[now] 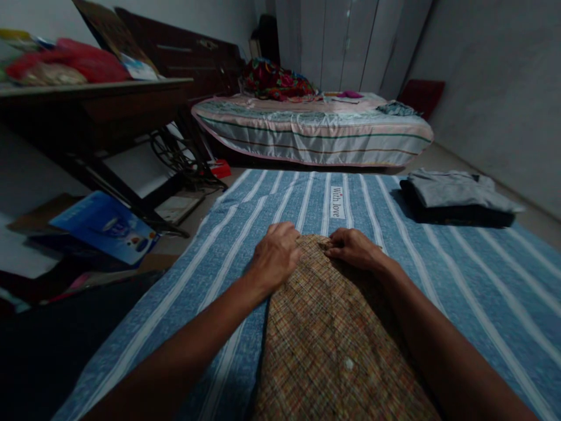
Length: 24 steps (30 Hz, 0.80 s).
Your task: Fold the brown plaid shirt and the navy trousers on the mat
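Note:
A brown checked garment (331,327) lies lengthwise on the blue and white striped cloth, its narrow end away from me and its near part running out of view. At the far left corner, my left hand (277,252) is closed on the garment's edge, with its fingertips partly hidden. My right hand (354,248) pinches the far right corner between thumb and fingers. A small pale round spot (348,363) shows on the checked fabric. What kind of garment it is, I cannot tell.
Folded grey and black clothes (460,196) lie on the right of the striped cloth (228,240). Behind stands a bed (315,137) with a floral red bundle (280,80). To the left are a sewing-machine table (131,93) and a blue box (107,228).

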Available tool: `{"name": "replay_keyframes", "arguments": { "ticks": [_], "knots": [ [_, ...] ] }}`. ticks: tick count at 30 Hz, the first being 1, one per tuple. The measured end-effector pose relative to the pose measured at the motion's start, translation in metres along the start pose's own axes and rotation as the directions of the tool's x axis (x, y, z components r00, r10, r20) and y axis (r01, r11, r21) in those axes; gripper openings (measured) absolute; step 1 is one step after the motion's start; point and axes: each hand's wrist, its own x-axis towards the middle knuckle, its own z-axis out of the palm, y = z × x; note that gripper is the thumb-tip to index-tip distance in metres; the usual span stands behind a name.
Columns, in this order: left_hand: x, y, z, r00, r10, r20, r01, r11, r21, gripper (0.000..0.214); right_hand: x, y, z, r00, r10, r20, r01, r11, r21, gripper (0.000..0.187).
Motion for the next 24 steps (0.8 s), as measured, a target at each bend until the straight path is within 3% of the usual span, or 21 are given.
{"name": "replay_keyframes", "arguments": {
  "ticks": [2,5,8,10,15,19,24],
  "knots": [
    [-0.022,0.025,-0.002,0.991,0.111,0.069,-0.111,0.994,0.002,0.024,0.001,0.000,0.001,1.000,0.003,-0.002,-0.003,1.000,-0.010,0.013],
    [-0.055,0.052,0.005,0.944,0.184,0.274,-0.188,0.982,-0.014,0.043,0.006,-0.003,-0.001,1.000,0.012,0.024,-0.011,0.999,-0.030,0.013],
    [-0.077,0.057,0.020,0.878,0.160,0.451,-0.173,0.985,-0.013,0.063,0.014,-0.008,-0.010,0.995,0.030,0.098,-0.025,0.999,-0.045,0.014],
    [-0.083,0.053,0.026,0.856,0.145,0.496,-0.166,0.986,-0.002,0.066,0.020,-0.011,-0.018,0.987,0.047,0.154,-0.040,0.998,-0.046,0.018],
    [-0.075,0.044,0.026,0.892,0.115,0.438,-0.158,0.985,0.064,0.066,0.033,-0.015,-0.032,0.966,0.092,0.242,-0.079,0.995,-0.062,0.020],
    [-0.064,0.032,0.027,0.960,-0.057,0.275,-0.001,0.978,0.207,0.066,0.036,-0.016,-0.033,0.963,0.103,0.248,-0.085,0.993,-0.083,0.019],
    [-0.061,0.015,0.034,0.943,-0.171,0.286,0.096,0.961,0.260,0.071,0.034,-0.016,-0.033,0.965,0.099,0.242,-0.077,0.992,-0.099,0.020]
  ]
}}
